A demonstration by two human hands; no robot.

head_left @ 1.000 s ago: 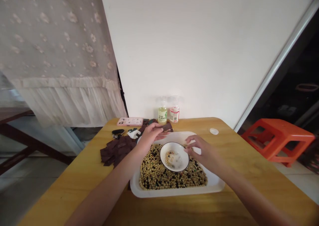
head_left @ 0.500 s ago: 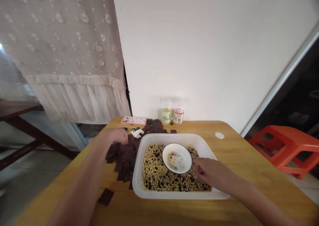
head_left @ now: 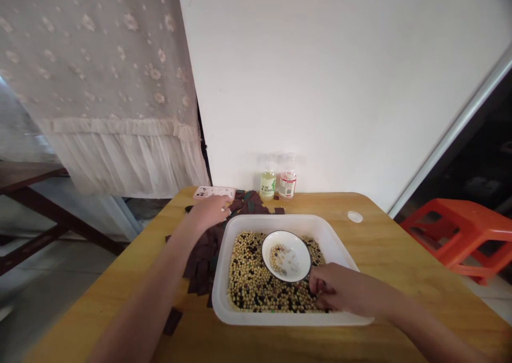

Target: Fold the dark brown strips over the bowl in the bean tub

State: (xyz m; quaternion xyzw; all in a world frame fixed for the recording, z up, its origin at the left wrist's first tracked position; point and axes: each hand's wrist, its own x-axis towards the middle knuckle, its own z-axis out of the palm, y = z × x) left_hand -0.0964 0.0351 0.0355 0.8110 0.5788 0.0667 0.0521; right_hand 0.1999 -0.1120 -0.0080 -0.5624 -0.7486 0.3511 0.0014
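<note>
My left hand (head_left: 210, 212) is closed, its fingers curled down beside the phone, over the spot where a crumpled white piece lay. Only a speck of white shows at its fingertips, so I cannot tell what it grips. My right hand (head_left: 334, 287) dips into the white plastic tray (head_left: 344, 245) at its right side, fingers bent together against the mixed yellow and dark beans (head_left: 256, 277); anything pinched there is hidden. Beside those fingers a white bowl with a dark rim (head_left: 295, 245) rests on the beans, holding a few beans and pale bits.
Dark brown pieces (head_left: 202, 261) lie in a heap left of the tray. Behind are a pink phone (head_left: 208, 191), a green-labelled bottle (head_left: 267, 186) and a red-labelled bottle (head_left: 287, 186) by the wall. A clear lid (head_left: 354, 216) lies right; an orange stool (head_left: 460, 224) stands beyond the table.
My left hand has moved right and forward from the dark pieces, over the crumpled white piece, which it now covers. My right hand has shifted slightly toward me within the tray.
</note>
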